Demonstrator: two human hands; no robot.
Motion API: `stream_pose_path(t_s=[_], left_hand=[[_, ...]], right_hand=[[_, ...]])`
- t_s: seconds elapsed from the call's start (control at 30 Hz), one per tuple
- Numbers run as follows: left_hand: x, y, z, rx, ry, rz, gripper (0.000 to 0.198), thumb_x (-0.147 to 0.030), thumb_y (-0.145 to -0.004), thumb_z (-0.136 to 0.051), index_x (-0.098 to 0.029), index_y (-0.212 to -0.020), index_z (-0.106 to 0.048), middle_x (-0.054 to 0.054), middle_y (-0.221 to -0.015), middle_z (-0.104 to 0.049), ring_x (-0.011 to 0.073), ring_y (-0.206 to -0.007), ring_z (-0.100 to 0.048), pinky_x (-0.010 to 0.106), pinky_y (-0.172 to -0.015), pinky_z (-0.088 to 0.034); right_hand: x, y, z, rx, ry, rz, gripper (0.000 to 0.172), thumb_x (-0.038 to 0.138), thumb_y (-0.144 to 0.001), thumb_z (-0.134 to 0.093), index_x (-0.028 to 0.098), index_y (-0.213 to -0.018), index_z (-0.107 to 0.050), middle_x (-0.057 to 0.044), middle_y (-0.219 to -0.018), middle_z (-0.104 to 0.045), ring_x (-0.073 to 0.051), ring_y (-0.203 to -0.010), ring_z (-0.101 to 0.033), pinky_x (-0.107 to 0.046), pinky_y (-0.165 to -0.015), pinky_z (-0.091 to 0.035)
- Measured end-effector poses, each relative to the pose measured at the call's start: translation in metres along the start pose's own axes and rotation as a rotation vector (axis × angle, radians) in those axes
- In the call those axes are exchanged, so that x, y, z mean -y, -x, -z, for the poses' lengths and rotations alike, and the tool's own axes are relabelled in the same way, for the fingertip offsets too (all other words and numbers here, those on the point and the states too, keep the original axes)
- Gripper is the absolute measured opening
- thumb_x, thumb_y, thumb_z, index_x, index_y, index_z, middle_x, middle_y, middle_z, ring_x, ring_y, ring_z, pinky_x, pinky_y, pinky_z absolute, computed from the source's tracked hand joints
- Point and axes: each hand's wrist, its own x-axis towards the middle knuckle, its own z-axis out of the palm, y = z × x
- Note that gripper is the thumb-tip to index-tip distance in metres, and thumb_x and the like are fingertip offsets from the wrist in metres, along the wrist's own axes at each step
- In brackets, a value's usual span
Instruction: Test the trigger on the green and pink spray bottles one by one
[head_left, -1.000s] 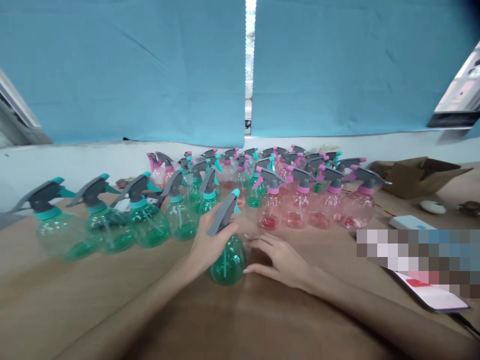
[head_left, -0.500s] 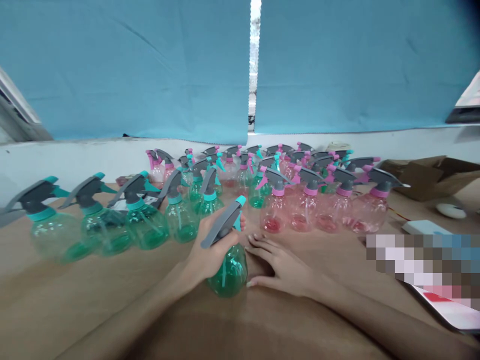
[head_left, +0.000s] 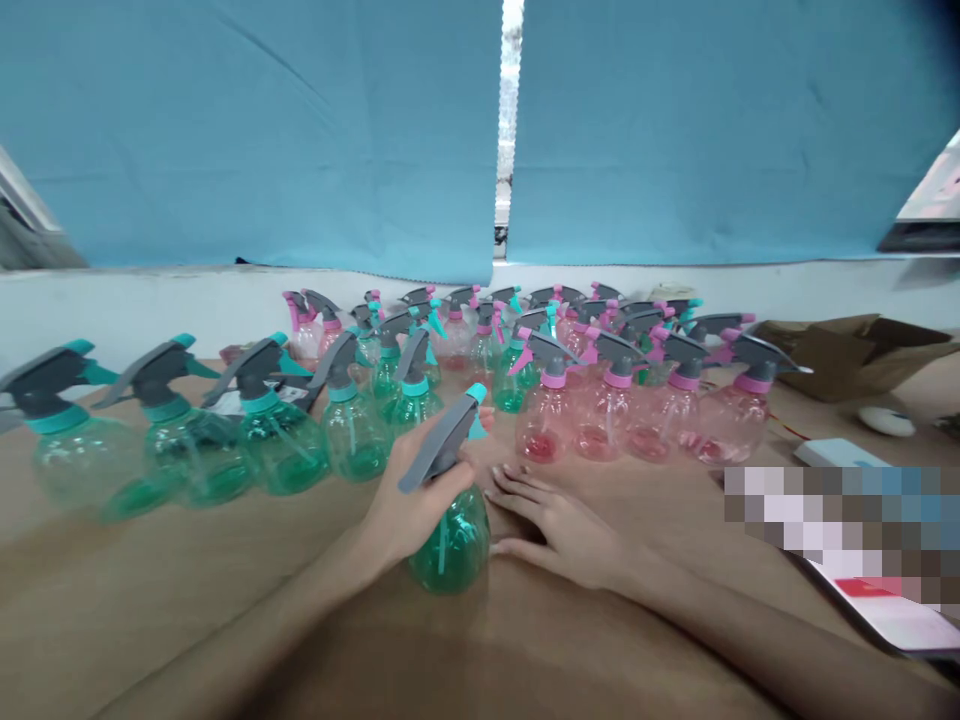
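While L hand point(head_left: 405, 500) firmly clasps green spray btl point(head_left: 450, 550), R hand point(head_left: 562, 525), loosely spread & empty, rests nearby on tbl point(head_left: 187, 560)

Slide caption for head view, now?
Left hand grips a green spray bottle; right hand rests open on the table beside it, pink spray bottles standing beyond.

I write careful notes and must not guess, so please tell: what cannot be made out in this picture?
In the head view:
- Neck of the held green bottle: behind the left hand.
- Lower parts of some rear bottles: behind front pink bottles.
- Upper part of the flat device: covered by pixelation.
- Lever tip of the leftmost green bottle: cut by the left edge.
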Motion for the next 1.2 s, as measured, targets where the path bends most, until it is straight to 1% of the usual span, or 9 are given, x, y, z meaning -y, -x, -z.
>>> stream_pose_path(t_s=[0.07,0.1,0.27,0.47,0.63,0.73,0.87,1.07,1.2], left_hand=[[0.001,0.000,0.000,-0.018,-0.022,-0.015,0.010,-0.025,-0.070,-0.051,-0.024,-0.075,-0.060,-0.002,-0.068,-0.057,0.0175,-0.065,-0.055,0.031,-0.061,-0.047],[0.001,0.000,0.000,-0.018,-0.032,-0.025,0.012,-0.025,-0.071,-0.050,-0.024,-0.076,-0.061,-0.002,-0.068,-0.057,0.0172,-0.065,-0.055,0.031,-0.060,-0.046],[-0.002,-0.001,0.000,0.007,-0.039,-0.056,0.026,-0.024,-0.071,-0.049,-0.026,-0.093,-0.063,-0.002,-0.069,-0.055,0.0168,-0.063,-0.052,0.030,-0.059,-0.046],[-0.005,-0.001,0.000,0.019,-0.026,-0.037,0.024,-0.021,-0.069,-0.048,-0.025,-0.088,-0.063,-0.002,-0.066,-0.056,0.0174,-0.062,-0.053,0.030,-0.057,-0.045],[-0.008,-0.002,0.002,0.054,-0.002,-0.031,0.030,-0.021,-0.069,-0.048,-0.026,-0.094,-0.063,-0.001,-0.071,-0.057,0.0187,-0.069,-0.054,0.031,-0.061,-0.046],[-0.010,-0.002,0.002,0.060,0.008,-0.037,0.031,-0.020,-0.069,-0.049,-0.025,-0.096,-0.062,-0.002,-0.070,-0.054,0.0169,-0.065,-0.051,0.029,-0.060,-0.044],[-0.010,-0.001,0.002,0.046,0.041,-0.067,0.026,-0.015,-0.068,-0.048,-0.024,-0.090,-0.059,-0.003,-0.068,-0.053,0.0149,-0.062,-0.050,0.027,-0.058,-0.041],[-0.006,-0.002,0.001,0.025,0.057,-0.093,0.013,-0.014,-0.067,-0.050,-0.023,-0.074,-0.057,-0.003,-0.068,-0.056,0.0155,-0.065,-0.053,0.027,-0.058,-0.041],[-0.004,-0.002,0.001,0.020,0.080,-0.071,0.011,-0.018,-0.068,-0.052,-0.023,-0.076,-0.058,-0.002,-0.068,-0.057,0.0143,-0.060,-0.052,0.027,-0.057,-0.042]], right_hand=[[0.000,0.000,0.000,-0.003,0.023,0.004,0.061,0.054,-0.087,-0.043,0.019,-0.136,-0.040,-0.010,-0.141,-0.039,-0.024,-0.133,-0.029,-0.046,-0.108,-0.028],[0.000,-0.001,0.000,-0.002,0.036,0.007,0.059,0.054,-0.088,-0.042,0.019,-0.136,-0.040,-0.009,-0.140,-0.040,-0.024,-0.133,-0.029,-0.046,-0.109,-0.027],[0.000,-0.001,0.000,-0.004,0.051,0.018,0.058,0.052,-0.089,-0.042,0.018,-0.135,-0.041,-0.010,-0.139,-0.043,-0.023,-0.133,-0.030,-0.045,-0.109,-0.027],[0.000,-0.001,0.000,0.004,0.056,0.018,0.057,0.052,-0.089,-0.041,0.017,-0.134,-0.042,-0.010,-0.139,-0.042,-0.023,-0.133,-0.031,-0.044,-0.109,-0.027],[-0.003,0.000,-0.003,-0.019,0.033,0.017,0.058,0.052,-0.088,-0.043,0.018,-0.135,-0.042,-0.009,-0.138,-0.043,-0.024,-0.132,-0.032,-0.045,-0.109,-0.028],[-0.005,0.000,-0.004,-0.021,0.040,0.023,0.059,0.053,-0.088,-0.043,0.019,-0.136,-0.041,-0.009,-0.139,-0.042,-0.024,-0.132,-0.032,-0.045,-0.109,-0.028],[-0.005,0.000,-0.005,-0.016,0.059,0.026,0.059,0.054,-0.088,-0.041,0.019,-0.136,-0.040,-0.008,-0.140,-0.042,-0.024,-0.133,-0.031,-0.045,-0.108,-0.029],[-0.004,0.000,-0.004,-0.003,0.060,0.015,0.059,0.054,-0.088,-0.041,0.019,-0.136,-0.039,-0.008,-0.140,-0.041,-0.023,-0.133,-0.031,-0.045,-0.109,-0.028],[-0.005,0.000,-0.004,-0.014,0.053,0.023,0.059,0.054,-0.088,-0.041,0.020,-0.136,-0.039,-0.008,-0.139,-0.042,-0.023,-0.132,-0.032,-0.045,-0.108,-0.029]])
